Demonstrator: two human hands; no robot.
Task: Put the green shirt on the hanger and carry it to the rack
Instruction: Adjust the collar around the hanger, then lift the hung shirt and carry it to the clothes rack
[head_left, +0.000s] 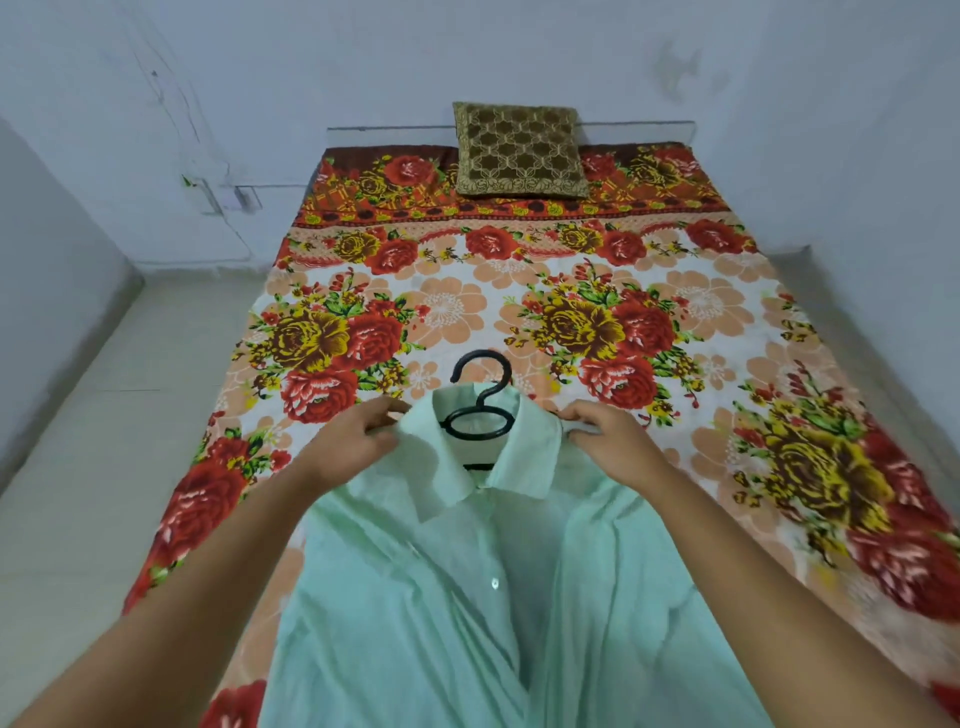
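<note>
A pale green shirt (467, 587) lies front up on the near end of the bed, collar away from me. A black hanger (479, 410) sits inside the collar, its hook and ring showing above the neckline while its arms are hidden under the fabric. My left hand (358, 431) pinches the shirt's left shoulder beside the collar. My right hand (605, 436) pinches the right shoulder at the other side of the collar. No rack is in view.
The bed carries a floral sheet (467, 301) in red, orange and yellow. A brown patterned cushion (519, 150) leans at the head end against the white wall. Pale tiled floor (93, 415) runs along the bed's left side.
</note>
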